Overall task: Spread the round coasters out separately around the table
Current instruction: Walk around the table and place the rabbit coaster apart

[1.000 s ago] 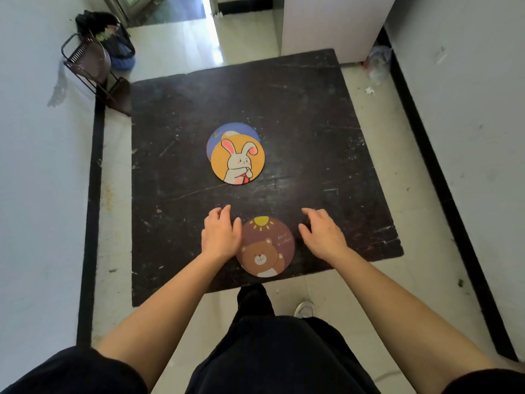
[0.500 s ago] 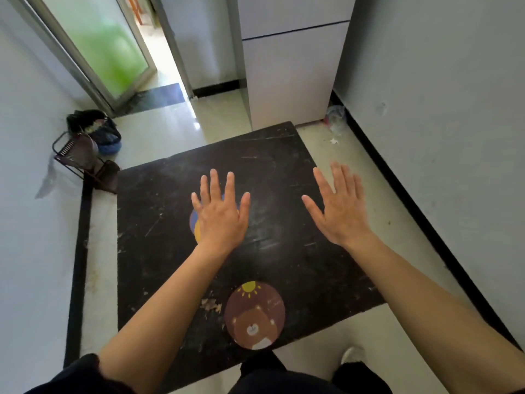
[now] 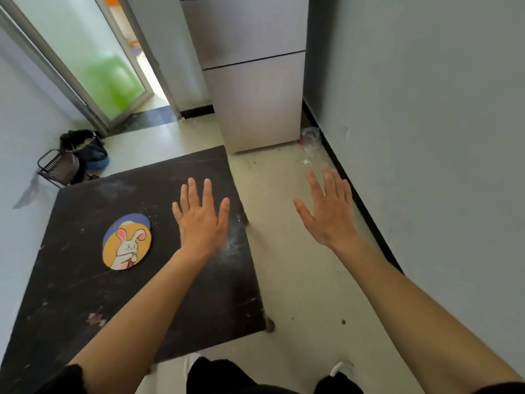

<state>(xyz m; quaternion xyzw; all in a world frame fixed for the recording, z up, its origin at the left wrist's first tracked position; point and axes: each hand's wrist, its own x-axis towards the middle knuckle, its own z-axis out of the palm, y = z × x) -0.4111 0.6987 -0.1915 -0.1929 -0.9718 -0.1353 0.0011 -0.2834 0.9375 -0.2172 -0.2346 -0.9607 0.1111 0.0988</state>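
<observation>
Hovering with both palms down, the left hand floats above the dark bench, fingers spread wide and pinching nothing, while the right hand hangs out past the bench edge over the pale floor, its fingers likewise fanned and empty. Only one view to call, the head camera, so here is the lot: just off the left hand's little-finger side lies the bunny coaster, flat on the bench, and it sits squarely on top of a blue coaster whose rim peeks out on the side pointing the way the fingertips point. Those two are touching and overlapped, so by my reading the spreading job is far from finished. No other coaster shows near either hand from here. Now the risk: a flat-palmed slide on the bunny coaster could drag the blue one along beneath it, keeping the pair stuck together. Push too hard toward the thumb side and a coaster may skate off the bench edge onto the floor, since the scuffed top looks slick and that edge lies close under the left palm.
</observation>
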